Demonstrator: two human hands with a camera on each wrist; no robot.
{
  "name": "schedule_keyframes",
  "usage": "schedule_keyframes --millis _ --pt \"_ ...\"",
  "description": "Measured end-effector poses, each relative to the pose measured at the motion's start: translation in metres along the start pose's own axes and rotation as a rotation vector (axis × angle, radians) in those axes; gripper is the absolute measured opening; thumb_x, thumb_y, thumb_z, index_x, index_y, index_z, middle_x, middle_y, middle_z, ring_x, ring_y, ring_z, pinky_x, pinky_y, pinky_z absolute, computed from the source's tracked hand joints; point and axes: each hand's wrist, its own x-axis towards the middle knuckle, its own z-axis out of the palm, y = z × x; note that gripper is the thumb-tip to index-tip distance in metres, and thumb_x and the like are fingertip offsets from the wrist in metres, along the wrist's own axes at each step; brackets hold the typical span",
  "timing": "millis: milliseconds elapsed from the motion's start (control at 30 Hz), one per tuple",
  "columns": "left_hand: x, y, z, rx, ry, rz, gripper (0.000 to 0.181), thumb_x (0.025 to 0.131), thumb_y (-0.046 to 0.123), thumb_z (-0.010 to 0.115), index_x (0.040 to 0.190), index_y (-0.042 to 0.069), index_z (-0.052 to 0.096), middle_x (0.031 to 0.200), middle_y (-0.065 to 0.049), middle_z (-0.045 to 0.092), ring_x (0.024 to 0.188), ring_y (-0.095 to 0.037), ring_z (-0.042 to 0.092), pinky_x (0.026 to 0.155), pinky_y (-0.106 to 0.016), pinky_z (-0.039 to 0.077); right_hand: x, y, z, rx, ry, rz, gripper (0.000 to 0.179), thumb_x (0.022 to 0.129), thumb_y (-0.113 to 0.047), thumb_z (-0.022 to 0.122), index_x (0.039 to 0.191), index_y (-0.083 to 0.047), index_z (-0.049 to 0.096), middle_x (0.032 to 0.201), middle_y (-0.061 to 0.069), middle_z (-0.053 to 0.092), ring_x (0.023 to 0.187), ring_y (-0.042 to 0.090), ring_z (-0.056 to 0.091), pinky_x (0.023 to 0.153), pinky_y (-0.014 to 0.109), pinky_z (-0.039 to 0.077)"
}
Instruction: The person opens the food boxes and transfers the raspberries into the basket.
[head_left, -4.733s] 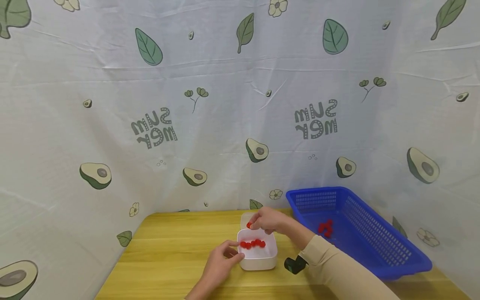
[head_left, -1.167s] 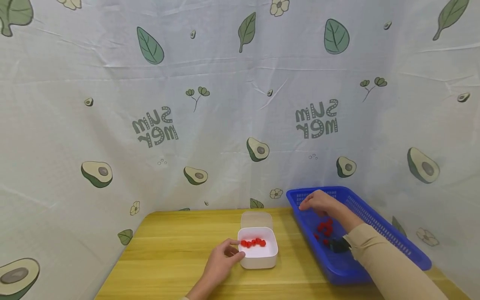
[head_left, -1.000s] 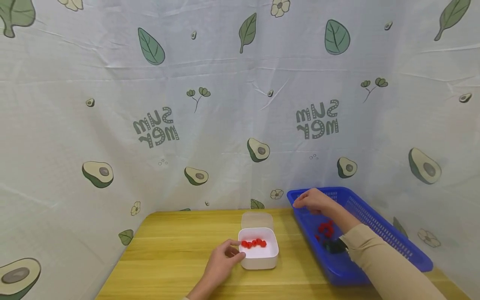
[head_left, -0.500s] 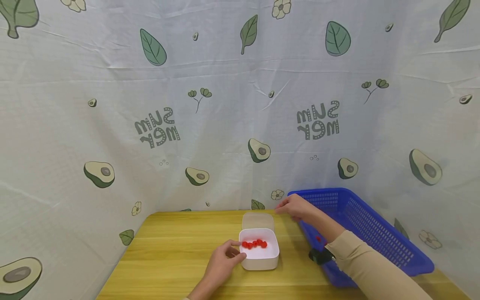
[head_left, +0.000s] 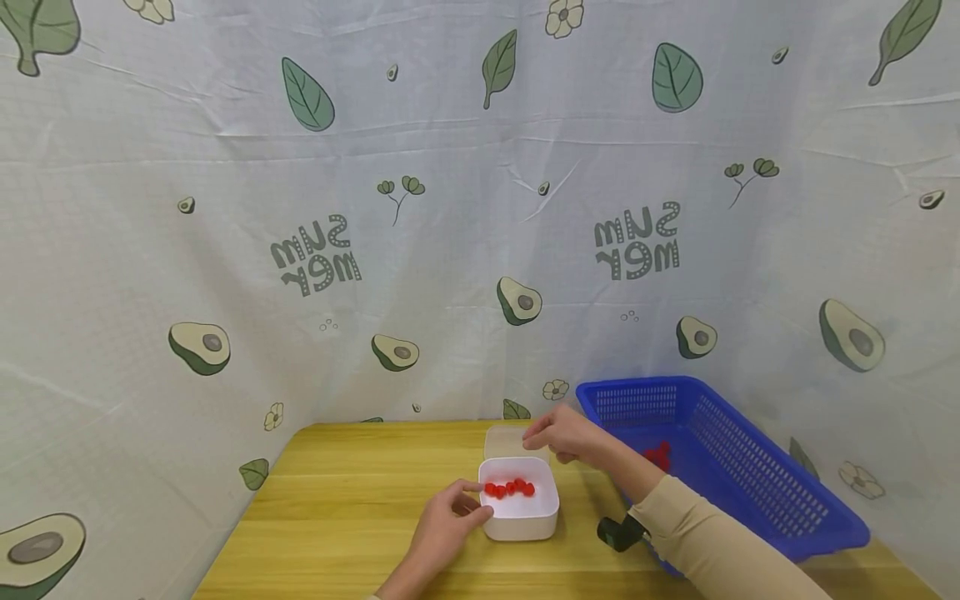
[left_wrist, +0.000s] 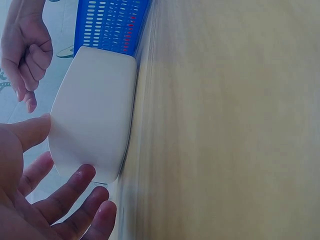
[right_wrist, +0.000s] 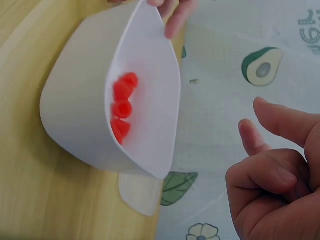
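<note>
A white plastic box (head_left: 520, 525) stands on the wooden table, its pale lid (head_left: 504, 442) lying behind it. Several red raspberries (right_wrist: 121, 109) lie in a row inside. My left hand (head_left: 442, 529) holds the box at its left corner, with thumb and index finger on the rim; the left wrist view shows the other fingers spread beside its wall. Above the lid hovers my right hand (head_left: 566, 433), with thumb and index finger extended but apart. Its other fingers are curled (right_wrist: 265, 175). I see nothing between its fingertips.
To the right is a blue perforated basket (head_left: 720, 433) with more raspberries (head_left: 660, 456) in it, partly hidden by my right forearm. A black wrist camera (head_left: 621, 533) hangs below that forearm. A printed curtain (head_left: 450, 250) stands behind the table.
Earlier my right hand pinched a raspberry over the box, then was over the blue basket. It has since come back left, above the lid. My left hand stays at the box.
</note>
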Motion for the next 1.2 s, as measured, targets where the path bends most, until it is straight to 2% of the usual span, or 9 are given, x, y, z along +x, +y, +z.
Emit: schedule_keyframes --millis 267,400,733,967,1200 --pt "0.0 0.0 0.0 -0.009 -0.01 -0.014 0.036 0.089 0.031 0.077 0.121 0.015 0.068 0.093 0.002 0.068 0.087 -0.016 0.06 0.073 -0.031 0.05 0.0 0.005 0.025 0.01 -0.034 0.019 0.016 0.087 -0.012 0.076 0.1 -0.004 0.074 0.06 -0.002 0.039 0.046 0.011 0.028 0.046 0.022 0.027" --pt "0.0 -0.001 0.0 -0.006 -0.009 -0.004 0.036 0.089 0.031 0.077 0.121 0.015 0.068 0.093 0.002 0.068 0.086 -0.016 0.06 0.071 -0.03 0.049 0.0 0.009 0.036 -0.003 -0.061 0.008 0.015 0.087 -0.011 0.076 0.1 -0.004 0.074 0.066 0.0 0.05 0.046 0.011 0.029 0.046 0.021 0.028" --pt "-0.001 0.0 0.0 0.003 -0.006 0.005 0.036 0.089 0.03 0.077 0.121 0.015 0.068 0.091 0.002 0.068 0.085 -0.016 0.06 0.069 -0.028 0.049 0.003 0.02 0.059 0.021 -0.125 -0.033 0.013 0.086 -0.008 0.075 0.098 -0.002 0.077 0.071 0.004 0.063 0.045 0.009 0.03 0.045 0.02 0.027" --pt "-0.001 -0.002 -0.001 0.014 0.0 0.023 0.036 0.089 0.031 0.077 0.12 0.015 0.069 0.09 0.003 0.068 0.084 -0.014 0.061 0.069 -0.026 0.048 0.004 0.029 0.075 0.031 -0.16 -0.013 0.012 0.084 -0.006 0.077 0.095 -0.002 0.075 0.058 -0.003 0.042 0.046 0.01 0.029 0.045 0.022 0.025" --pt "-0.001 -0.002 -0.001 0.014 -0.003 0.03 0.038 0.089 0.034 0.077 0.121 0.014 0.069 0.09 0.003 0.068 0.084 -0.014 0.061 0.068 -0.026 0.048 0.004 0.033 0.084 -0.035 -0.137 -0.034 0.009 0.079 -0.007 0.081 0.084 -0.008 0.074 0.057 -0.005 0.041 0.044 0.009 0.031 0.044 0.021 0.026"
